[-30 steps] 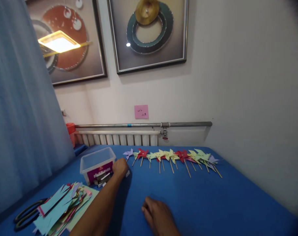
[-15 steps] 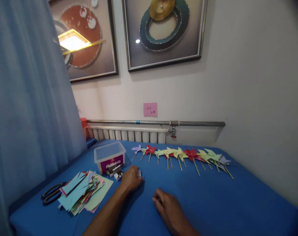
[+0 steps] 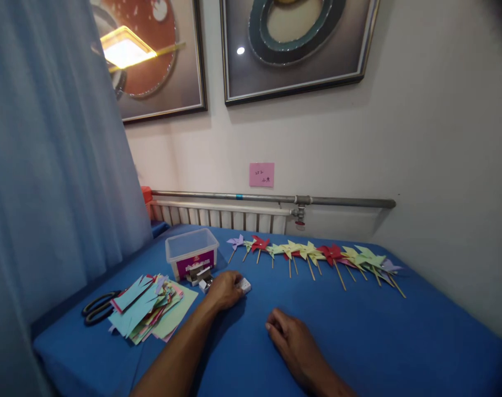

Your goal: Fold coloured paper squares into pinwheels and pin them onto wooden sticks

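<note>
My left hand [image 3: 224,289] rests on the blue table [image 3: 379,342] with its fingers curled round a small white box [image 3: 243,285] that sticks out to its right. My right hand [image 3: 290,339] lies flat on the cloth nearer to me, fingers loosely bent, holding nothing. A row of paper pinwheels on wooden sticks [image 3: 317,256] runs along the far side of the table. A clear plastic tub with a purple label [image 3: 192,253] stands just beyond my left hand, with small silver boxes [image 3: 199,274] at its front.
A stack of cut coloured paper [image 3: 149,309] lies at the left, with black scissors [image 3: 97,307] beside it near the table's left edge. A blue curtain [image 3: 48,165] hangs at the left. A radiator and pipe [image 3: 271,199] run along the wall behind.
My left hand has drawn back from the tub toward me, bringing the small white box with it. The view has tilted down and shifted left. My right hand has stayed put.
</note>
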Motion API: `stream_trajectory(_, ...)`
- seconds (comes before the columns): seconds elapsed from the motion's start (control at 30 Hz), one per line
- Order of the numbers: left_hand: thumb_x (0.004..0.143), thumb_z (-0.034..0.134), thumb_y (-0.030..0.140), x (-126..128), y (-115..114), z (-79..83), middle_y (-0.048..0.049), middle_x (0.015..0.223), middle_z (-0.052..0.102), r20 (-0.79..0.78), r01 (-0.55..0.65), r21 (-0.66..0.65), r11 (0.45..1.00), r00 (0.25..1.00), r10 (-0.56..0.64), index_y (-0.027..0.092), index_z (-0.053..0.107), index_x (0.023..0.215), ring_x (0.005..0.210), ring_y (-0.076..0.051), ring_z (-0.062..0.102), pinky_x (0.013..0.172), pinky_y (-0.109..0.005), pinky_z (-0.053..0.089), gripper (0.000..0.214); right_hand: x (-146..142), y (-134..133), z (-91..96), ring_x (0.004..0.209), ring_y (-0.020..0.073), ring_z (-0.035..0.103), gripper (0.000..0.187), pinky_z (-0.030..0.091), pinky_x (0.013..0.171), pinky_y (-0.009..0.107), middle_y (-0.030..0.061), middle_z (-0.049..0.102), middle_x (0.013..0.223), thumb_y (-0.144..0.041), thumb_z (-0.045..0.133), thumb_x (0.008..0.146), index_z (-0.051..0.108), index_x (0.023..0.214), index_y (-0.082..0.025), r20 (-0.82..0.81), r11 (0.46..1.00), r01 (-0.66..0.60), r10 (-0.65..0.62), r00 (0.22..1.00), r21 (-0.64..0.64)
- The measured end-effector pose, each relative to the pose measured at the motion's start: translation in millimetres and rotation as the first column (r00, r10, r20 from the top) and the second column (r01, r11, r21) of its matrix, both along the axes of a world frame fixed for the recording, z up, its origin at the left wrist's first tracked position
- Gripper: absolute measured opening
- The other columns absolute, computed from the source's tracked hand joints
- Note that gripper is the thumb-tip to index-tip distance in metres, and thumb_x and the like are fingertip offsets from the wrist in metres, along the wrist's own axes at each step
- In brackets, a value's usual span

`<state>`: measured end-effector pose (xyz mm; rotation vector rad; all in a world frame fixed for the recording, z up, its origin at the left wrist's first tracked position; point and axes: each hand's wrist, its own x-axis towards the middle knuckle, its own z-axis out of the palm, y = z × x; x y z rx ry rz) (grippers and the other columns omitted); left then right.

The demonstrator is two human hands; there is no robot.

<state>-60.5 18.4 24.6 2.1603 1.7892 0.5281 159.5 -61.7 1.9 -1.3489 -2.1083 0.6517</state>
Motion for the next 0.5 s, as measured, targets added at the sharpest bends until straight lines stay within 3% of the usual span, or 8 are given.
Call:
stream_trajectory(0.1,0.086,0.062,0.023,3.6,-3.3,3.1,-0.0077,0.119,0.074,-0.097,-0.022,0.029,0.999,0.995,0.025,0.022,0.072,0.115,0.108,-0.024,0.066,0.089,-0.031,0.046,0.031,0.0,-0.5,1.1,0.065,0.0157,0.055,0.019,0.036,0.065,0.028,-0.0029,0.061,0.068,-0.03,0.047,0.096,0.051,0.078,-0.025,-0.013,1.0,0.0,0.0,1.0,-0.004)
stream_trajectory(0.23,0.095,0.05,0.025,0.6,-3.0,6.4,-0.0178,0.121,0.07,-0.28,-0.228,0.163,0.96,0.922,0.267,0.014,0.072,0.117,0.113,-0.03,0.064,0.096,-0.039,0.045,0.033,-0.5,-0.8,2.6,0.064,0.0163,0.056,0.019,0.038,0.066,0.028,-0.0023,0.061,0.068,-0.03,0.045,0.096,0.052,0.078,-0.025,-0.016,1.0,0.003,-0.003,1.0,-0.003)
stream_trajectory(0.3,0.096,0.046,0.022,-2.3,-1.7,6.5,-0.0208,0.121,0.068,-0.33,-0.259,0.226,0.939,0.887,0.324,0.011,0.072,0.117,0.116,-0.032,0.062,0.099,-0.042,0.042,0.035,-0.3,-0.8,3.1,0.066,0.017,0.057,0.02,0.038,0.066,0.029,-0.0018,0.062,0.069,-0.032,0.045,0.096,0.053,0.079,-0.025,-0.002,1.0,0.008,-0.008,1.0,0.001)
stream_trajectory(0.37,0.096,0.041,0.017,-3.8,-0.3,5.1,-0.0211,0.118,0.068,-0.359,-0.212,0.247,0.946,0.886,0.293,0.011,0.074,0.115,0.116,-0.032,0.06,0.099,-0.043,0.041,0.038,0.3,-0.6,3.0,0.068,0.0176,0.058,0.021,0.039,0.067,0.029,-0.0013,0.063,0.069,-0.032,0.044,0.096,0.053,0.078,-0.025,0.009,1.0,0.008,-0.009,1.0,0.007)
stream_trajectory(0.5,0.095,0.041,0.015,-4.1,4.2,-0.5,-0.0207,0.113,0.07,-0.43,-0.005,0.206,0.979,0.898,0.095,0.013,0.078,0.105,0.115,-0.033,0.058,0.097,-0.047,0.04,0.038,1.5,1.1,0.7,0.069,0.0178,0.06,0.021,0.039,0.067,0.029,-0.0007,0.065,0.072,-0.033,0.044,0.096,0.052,0.078,-0.025,0.01,1.0,0.004,-0.004,1.0,0.013)
